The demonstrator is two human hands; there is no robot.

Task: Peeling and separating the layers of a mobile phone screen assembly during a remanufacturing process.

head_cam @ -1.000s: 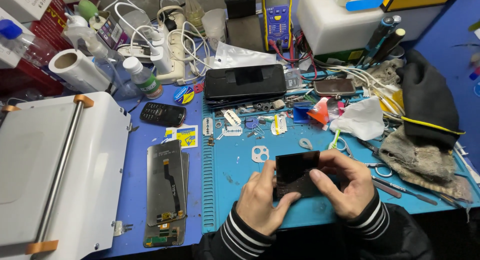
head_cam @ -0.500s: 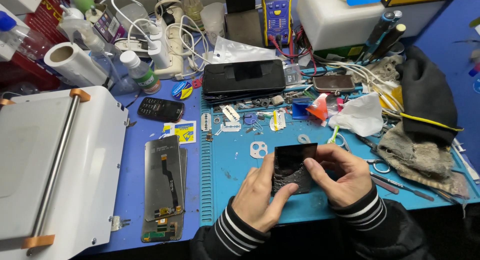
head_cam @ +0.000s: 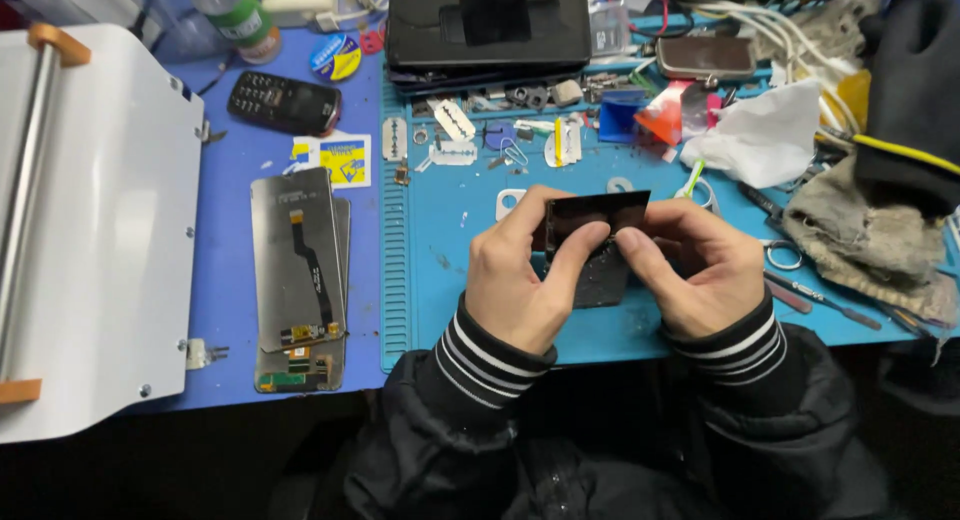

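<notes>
Phone screen panel: the dark, flat phone screen panel (head_cam: pixel 597 212) sits between your two hands in the head view, held just above the blue work mat (head_cam: pixel 440 230), near its front edge and close to your body.
Left hand: your left hand (head_cam: pixel 525 270) is curled around the panel's left edge, thumb and fingers closed on it, knuckles toward the camera.
Right hand: your right hand (head_cam: pixel 690 270) grips the right edge, fingers folded in and pinching the panel; the two hands nearly meet over its middle.
Panel's pose: it stands tilted, upper edge away from you; the lower part is hidden behind your fingers.
Sleeves: both wrists show striped black-and-white cuffs under a dark jacket.
Left of the mat: two grey display assemblies (head_cam: pixel 295 270) lie stacked, back side up with flex cables showing, on the blue surface (head_cam: pixel 230 180), well apart from your hands.
Far left: a white machine with a metal bar (head_cam: pixel 90 230) covers the surface's left part.
Behind the displays: a small black keypad phone (head_cam: pixel 283 102) lies beside a yellow-and-blue card (head_cam: pixel 335 158).
Back of the mat: a black rectangular device (head_cam: pixel 490 28) rests at the far edge; razor blades (head_cam: pixel 450 138) and small parts lie scattered before it.
Right side: a crumpled white tissue (head_cam: pixel 765 135) lies beyond your right hand, with a worn grey rag (head_cam: pixel 865 235) further right.
Near the rag: scissors (head_cam: pixel 785 248) and thin hand tools lie on the mat, close to your right hand without touching it.
</notes>
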